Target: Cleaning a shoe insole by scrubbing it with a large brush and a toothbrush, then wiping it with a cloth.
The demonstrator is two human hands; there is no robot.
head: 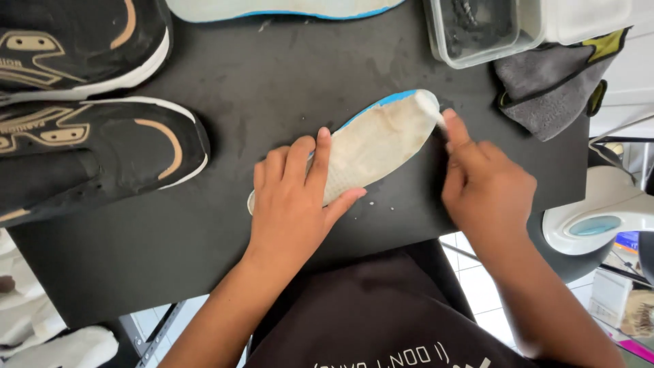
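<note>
A dirty white insole with a blue edge (pixel 381 140) lies flat on the black table (pixel 272 75). My left hand (pixel 293 197) presses down on its heel half, fingers spread over it. My right hand (pixel 480 180) is closed around a small brush whose white foamy tip (pixel 430 109) touches the toe end of the insole; most of the brush is hidden in the fist.
Two black shoes with tan trim (pixel 82 136) sit at the table's left. A second insole (pixel 279 8) lies at the far edge. A clear plastic tub (pixel 477 31) and a grey cloth (pixel 552 88) are at the back right. A white machine (pixel 599 218) stands right of the table.
</note>
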